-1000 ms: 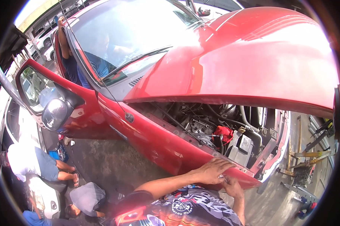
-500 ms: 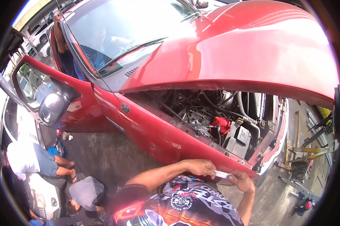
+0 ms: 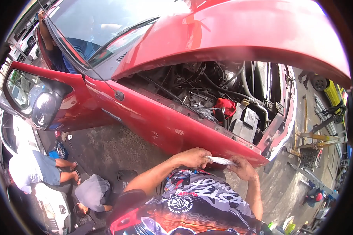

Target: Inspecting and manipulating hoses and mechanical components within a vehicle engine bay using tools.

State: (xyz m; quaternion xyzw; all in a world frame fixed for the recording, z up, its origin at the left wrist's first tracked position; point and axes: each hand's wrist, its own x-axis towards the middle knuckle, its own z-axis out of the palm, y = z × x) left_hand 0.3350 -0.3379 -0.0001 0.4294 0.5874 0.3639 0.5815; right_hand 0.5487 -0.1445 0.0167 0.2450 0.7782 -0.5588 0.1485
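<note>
My left hand (image 3: 197, 158) and my right hand (image 3: 243, 167) pinch opposite ends of a narrow whitish strip (image 3: 221, 160). Its exact kind is too small to make out. Both hands are closed, held in front of my printed shirt near the fender (image 3: 176, 131) of a red vehicle. Beyond them the raised hood (image 3: 231, 35) leaves the engine bay (image 3: 207, 94) exposed. Inside it lie a bright red cloth (image 3: 225, 106) and a grey battery (image 3: 247, 120).
The left front door (image 3: 72, 103) stands open with its side mirror (image 3: 45, 109), and a person (image 3: 69, 56) is beside it. Two other people bend low at left, one in a white shirt (image 3: 26, 168), one in grey (image 3: 92, 190). Metal stands and bars (image 3: 319, 139) lie at right.
The view has shifted, so the vehicle sits higher and slightly left in the picture. My hands also appear higher and further left, still gripping the strip, which now shows a little longer.
</note>
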